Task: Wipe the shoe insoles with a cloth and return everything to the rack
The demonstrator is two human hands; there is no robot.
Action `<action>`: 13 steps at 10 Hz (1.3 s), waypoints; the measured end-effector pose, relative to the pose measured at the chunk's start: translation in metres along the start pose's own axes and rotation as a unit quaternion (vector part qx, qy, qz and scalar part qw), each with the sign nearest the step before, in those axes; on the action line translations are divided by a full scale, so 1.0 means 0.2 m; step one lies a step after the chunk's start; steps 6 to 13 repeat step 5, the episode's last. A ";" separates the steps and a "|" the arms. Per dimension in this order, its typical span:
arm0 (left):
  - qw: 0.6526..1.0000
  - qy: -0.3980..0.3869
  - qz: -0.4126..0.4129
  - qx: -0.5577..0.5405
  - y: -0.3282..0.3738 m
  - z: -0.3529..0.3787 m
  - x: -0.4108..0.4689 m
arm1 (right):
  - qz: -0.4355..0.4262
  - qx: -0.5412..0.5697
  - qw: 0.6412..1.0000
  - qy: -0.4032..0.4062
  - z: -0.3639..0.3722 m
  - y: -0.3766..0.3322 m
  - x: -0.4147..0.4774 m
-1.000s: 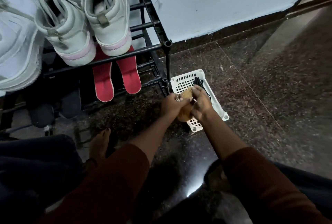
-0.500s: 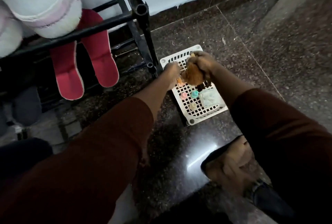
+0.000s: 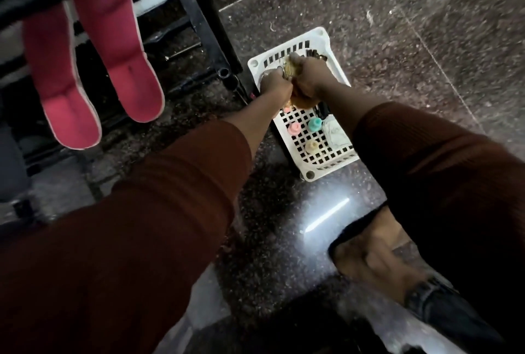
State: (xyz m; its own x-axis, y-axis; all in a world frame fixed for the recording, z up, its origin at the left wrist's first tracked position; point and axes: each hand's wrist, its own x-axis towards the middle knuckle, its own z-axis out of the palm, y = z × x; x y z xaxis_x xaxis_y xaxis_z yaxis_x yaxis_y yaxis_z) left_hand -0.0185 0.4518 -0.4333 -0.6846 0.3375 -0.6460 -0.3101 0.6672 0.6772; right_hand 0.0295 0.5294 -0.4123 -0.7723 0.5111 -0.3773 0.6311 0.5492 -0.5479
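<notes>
Rack (image 3: 204, 27) with basket (image 3: 312, 174) on the floor just beside its corner post. Left hand (image 3: 274, 85) and right hand (image 3: 308, 78) both grip the cloth (image 3: 301, 102) over the basket's far end. Probable step: fetching the cloth. Next: lift it clear and find an insole.

I see: white basket (image 3: 329, 167), square-hole grid; tan cloth (image 3: 304, 99); pink cap (image 3: 294, 128), teal cap (image 3: 314, 124), cream cap (image 3: 312, 145); pink slippers (image 3: 71, 109), white trim; black rack (image 3: 210, 27); maroon ribbed sleeves (image 3: 170, 197); floor (image 3: 369, 27) dark speckled stone.
</notes>
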 end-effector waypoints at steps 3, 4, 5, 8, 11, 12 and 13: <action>0.999 0.034 -0.008 -0.001 0.07 -0.14 -0.29 | 0.036 -0.001 0.997 0.072 0.00 -0.05 -0.21; 0.992 0.053 0.016 0.111 -0.03 -0.15 -0.38 | -0.026 -0.050 0.997 0.043 0.07 -0.02 -0.36; 0.983 0.042 0.040 0.175 -0.15 -0.19 -0.55 | -0.058 -0.122 0.991 -0.008 0.17 -0.01 -0.54; 0.983 0.042 0.040 0.175 -0.15 -0.19 -0.55 | -0.058 -0.122 0.991 -0.008 0.17 -0.01 -0.54; 0.983 0.042 0.040 0.175 -0.15 -0.19 -0.55 | -0.058 -0.122 0.991 -0.008 0.17 -0.01 -0.54; 0.983 0.042 0.040 0.175 -0.15 -0.19 -0.55 | -0.058 -0.122 0.991 -0.008 0.17 -0.01 -0.54; 0.983 0.042 0.040 0.175 -0.15 -0.19 -0.55 | -0.058 -0.122 0.991 -0.008 0.17 -0.01 -0.54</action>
